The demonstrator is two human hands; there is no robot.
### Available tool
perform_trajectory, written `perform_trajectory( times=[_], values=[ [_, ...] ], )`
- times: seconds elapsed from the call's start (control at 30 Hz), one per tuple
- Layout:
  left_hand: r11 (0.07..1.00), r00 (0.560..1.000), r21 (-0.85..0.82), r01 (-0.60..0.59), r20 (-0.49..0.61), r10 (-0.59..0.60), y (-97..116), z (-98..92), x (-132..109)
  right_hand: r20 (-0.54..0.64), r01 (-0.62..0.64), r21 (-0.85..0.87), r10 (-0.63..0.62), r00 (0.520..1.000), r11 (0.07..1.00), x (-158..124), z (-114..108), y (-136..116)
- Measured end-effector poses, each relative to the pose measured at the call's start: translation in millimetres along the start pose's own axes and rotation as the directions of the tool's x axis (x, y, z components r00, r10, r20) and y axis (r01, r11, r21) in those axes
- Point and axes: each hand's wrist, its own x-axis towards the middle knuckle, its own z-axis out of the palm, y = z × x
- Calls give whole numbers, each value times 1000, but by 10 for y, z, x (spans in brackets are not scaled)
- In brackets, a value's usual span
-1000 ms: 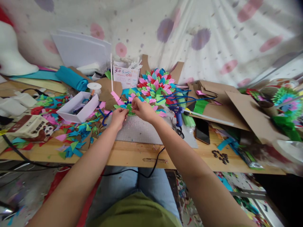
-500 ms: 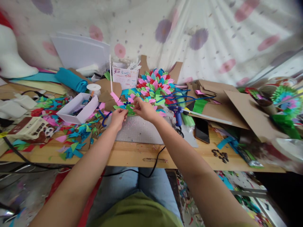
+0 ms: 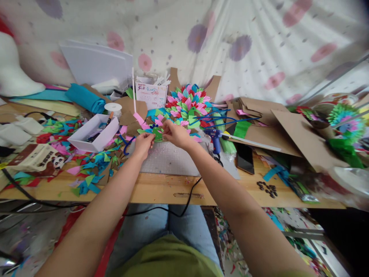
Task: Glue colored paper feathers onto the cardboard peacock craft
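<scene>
Over the grey mat [image 3: 167,161], my left hand [image 3: 144,144] is closed in a pinch on the left edge of a small green paper cutout [image 3: 157,134]. A dark blue, petal-like piece [image 3: 153,126] shows along its top. My right hand [image 3: 175,134] is also closed, its fingertips pinching at the cutout's right edge and partly hiding it. Just behind the hands lies a layered paper-petal piece [image 3: 188,100] in pink, red, blue and green, with another green paper cutout [image 3: 193,115] on it.
A blue glue gun [image 3: 213,139] and a phone [image 3: 245,158] are to the right, near cardboard sheets [image 3: 300,134]. On the left, a white box [image 3: 93,134] stands among paper scraps [image 3: 95,169]. A black cable [image 3: 188,200] hangs over the table's front edge.
The hands keep nearly the same pinch on the green paper cutout. The whole view has shifted very slightly; nothing else has visibly moved.
</scene>
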Motion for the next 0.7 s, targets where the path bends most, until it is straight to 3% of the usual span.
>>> perform_trajectory(
  times=[0.13, 0.7],
  values=[
    [1000, 1000, -2, -4, -1, 4, 1, 0, 2, 10, 8, -75, -7, 1000, 997, 1, -7, -46],
    [1000, 1000, -2, -10, -3, 10, 14, 3, 0, 20, 19, -86, -17, 1000, 996, 7, 20, -96]
  ],
)
